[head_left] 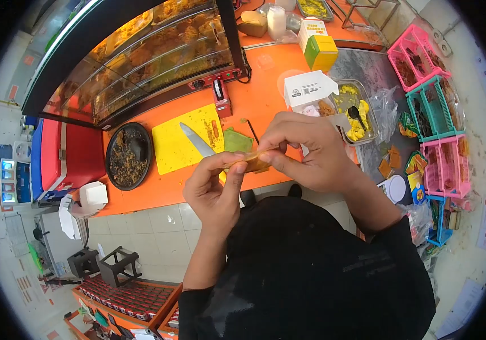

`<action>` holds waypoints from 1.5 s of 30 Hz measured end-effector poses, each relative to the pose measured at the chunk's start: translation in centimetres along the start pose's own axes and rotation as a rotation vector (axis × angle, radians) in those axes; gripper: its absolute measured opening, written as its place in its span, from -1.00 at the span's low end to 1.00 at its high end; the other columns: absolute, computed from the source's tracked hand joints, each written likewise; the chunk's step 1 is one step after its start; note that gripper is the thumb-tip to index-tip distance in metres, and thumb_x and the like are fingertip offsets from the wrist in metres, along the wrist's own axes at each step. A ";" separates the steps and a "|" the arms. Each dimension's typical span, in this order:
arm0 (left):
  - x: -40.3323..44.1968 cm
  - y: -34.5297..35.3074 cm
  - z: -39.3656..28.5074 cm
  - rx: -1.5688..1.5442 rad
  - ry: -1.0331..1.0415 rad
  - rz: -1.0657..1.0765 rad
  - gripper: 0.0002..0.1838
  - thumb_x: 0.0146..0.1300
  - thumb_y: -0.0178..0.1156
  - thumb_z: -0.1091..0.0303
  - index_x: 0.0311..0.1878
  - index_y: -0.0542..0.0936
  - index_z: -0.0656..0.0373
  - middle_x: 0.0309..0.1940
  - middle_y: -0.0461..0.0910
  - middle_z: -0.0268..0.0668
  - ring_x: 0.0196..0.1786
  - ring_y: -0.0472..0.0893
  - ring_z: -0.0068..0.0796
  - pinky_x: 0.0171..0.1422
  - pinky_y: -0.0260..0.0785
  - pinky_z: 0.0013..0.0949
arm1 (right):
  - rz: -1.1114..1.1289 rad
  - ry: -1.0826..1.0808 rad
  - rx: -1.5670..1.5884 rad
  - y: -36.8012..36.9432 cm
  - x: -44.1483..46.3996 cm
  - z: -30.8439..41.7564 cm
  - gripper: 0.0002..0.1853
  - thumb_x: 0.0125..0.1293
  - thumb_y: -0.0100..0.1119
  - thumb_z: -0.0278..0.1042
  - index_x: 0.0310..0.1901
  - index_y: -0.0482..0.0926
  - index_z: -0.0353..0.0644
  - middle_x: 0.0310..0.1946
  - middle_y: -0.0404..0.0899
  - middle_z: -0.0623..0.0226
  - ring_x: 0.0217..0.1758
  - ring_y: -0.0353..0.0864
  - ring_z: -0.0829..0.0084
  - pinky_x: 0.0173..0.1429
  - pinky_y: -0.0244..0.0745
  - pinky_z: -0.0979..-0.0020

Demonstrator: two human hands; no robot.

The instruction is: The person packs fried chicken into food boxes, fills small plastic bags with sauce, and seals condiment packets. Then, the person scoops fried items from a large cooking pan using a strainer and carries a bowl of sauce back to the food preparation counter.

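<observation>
My left hand (218, 190) and my right hand (306, 152) meet in front of my chest. Pinched between their thumbs and forefingers is a small amber, see-through sachet (258, 165), partly covered by the fingers. Just beyond them, a knife (196, 139) lies across a yellow cutting board (169, 136), near some food scraps. A green cloth (237, 140) rests right of the board. Behind my right hand, an open white food box (311, 90) holds food, and a clear tray (347, 90) of yellow food has a black spoon (358, 117) in it.
A glass display warmer (158, 56) stands at the back left. On the orange counter (189, 186) sits a black pan (112, 161) with crumbs. Pink and teal baskets (433, 107) line the right side, near loose amber sachets (390, 161). A red cool box (81, 153) is at left.
</observation>
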State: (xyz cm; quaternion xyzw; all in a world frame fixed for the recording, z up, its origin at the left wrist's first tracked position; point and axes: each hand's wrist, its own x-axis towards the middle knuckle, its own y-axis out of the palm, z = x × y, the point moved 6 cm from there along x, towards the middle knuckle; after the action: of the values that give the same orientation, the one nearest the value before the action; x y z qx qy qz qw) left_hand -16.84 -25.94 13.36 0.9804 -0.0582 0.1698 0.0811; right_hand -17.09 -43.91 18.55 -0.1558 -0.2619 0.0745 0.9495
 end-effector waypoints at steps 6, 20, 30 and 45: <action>-0.3 0.4 2.5 0.205 -0.010 0.041 -0.93 0.34 0.30 0.59 -0.14 0.63 0.35 -0.25 0.73 -0.22 -0.16 0.69 -0.55 0.01 0.51 -0.46 | 0.003 0.071 0.002 1.4 -1.1 -2.1 -0.90 0.22 0.37 -0.55 -0.23 0.67 -0.29 -0.34 0.66 0.31 -0.32 0.61 0.44 -0.23 0.45 0.41; -3.9 -3.3 24.4 0.296 -0.613 0.572 -0.77 0.49 0.18 0.34 -0.15 0.68 0.33 -0.35 0.74 -0.24 -0.24 0.64 -0.63 -0.08 0.45 -0.52 | 0.167 0.541 -0.287 5.6 -10.5 -19.0 -0.85 0.26 0.33 -0.40 -0.32 0.65 -0.33 -0.49 0.63 0.13 -0.42 0.62 0.18 -0.23 0.48 0.26; -3.9 0.7 38.1 0.894 0.077 0.957 -0.61 0.09 0.32 0.38 0.03 0.64 0.17 -0.18 0.68 -0.01 -0.11 0.66 0.13 -0.04 0.51 0.08 | 0.438 0.619 -0.898 11.8 -18.9 -41.2 -0.76 0.23 0.24 -0.16 -0.32 0.73 -0.16 -0.29 0.69 0.11 0.01 0.61 0.08 0.14 0.52 0.09; -5.7 1.5 37.6 0.442 -0.418 0.908 -0.73 0.23 0.37 0.37 -0.07 0.58 0.27 -0.53 0.55 -0.22 -0.49 0.56 -0.37 -0.37 0.37 -0.30 | 0.051 0.785 -0.082 13.3 -22.0 -40.2 -0.86 0.21 0.16 -0.40 -0.21 0.57 -0.21 -0.16 0.54 0.12 -0.05 0.57 0.05 -0.03 0.50 0.11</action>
State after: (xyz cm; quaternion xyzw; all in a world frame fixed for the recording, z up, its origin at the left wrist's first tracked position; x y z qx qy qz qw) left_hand -10.19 -33.59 -23.29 0.8632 -0.4536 -0.0027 -0.2215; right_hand -15.67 -46.67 -29.05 -0.2168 0.1223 0.0221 0.9683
